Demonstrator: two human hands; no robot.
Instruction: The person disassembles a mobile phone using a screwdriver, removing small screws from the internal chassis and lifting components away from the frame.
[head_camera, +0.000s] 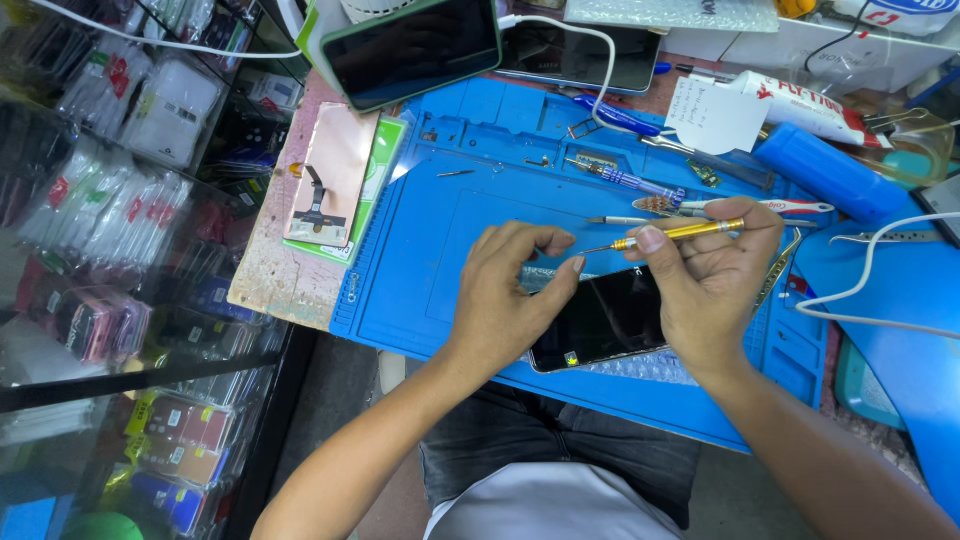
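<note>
A black phone (610, 318) lies face down on bubble wrap on the blue work mat (440, 250). My left hand (505, 290) rests on the phone's left end, fingers curled over its upper corner. My right hand (705, 275) holds a thin yellow-handled screwdriver (680, 233), its tip pointing left toward my left fingertips, just above the phone's top edge.
A copper-backed screen panel (332, 185) lies at the mat's left edge. A large phone (410, 48) and a tablet (580, 55) sit at the back. Several screwdrivers and tweezers (640, 185) lie behind my hands. A white cable (860, 290) crosses the right side. Glass shelves with packaged goods (110, 200) stand at left.
</note>
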